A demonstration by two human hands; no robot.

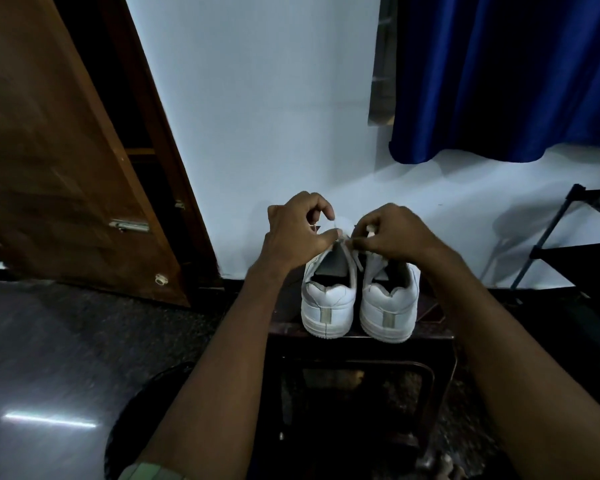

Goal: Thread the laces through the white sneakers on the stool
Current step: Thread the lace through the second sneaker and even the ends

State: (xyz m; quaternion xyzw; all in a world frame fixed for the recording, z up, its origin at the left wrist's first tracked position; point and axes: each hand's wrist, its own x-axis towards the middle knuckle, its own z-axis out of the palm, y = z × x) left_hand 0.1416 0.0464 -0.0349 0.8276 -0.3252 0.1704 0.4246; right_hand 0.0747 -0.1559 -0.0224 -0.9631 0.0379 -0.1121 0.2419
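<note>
Both forearms reach in from six o'clock toward two white sneakers (357, 299) standing heels-first at the near edge of a dark stool (361, 344). Left hand (297, 232) and right hand (390, 233), fingers curled, pinch a white lace (336, 225) above the shoes. A wooden door (66, 150) stands at nine o'clock, a black rack (568, 233) at three.
</note>
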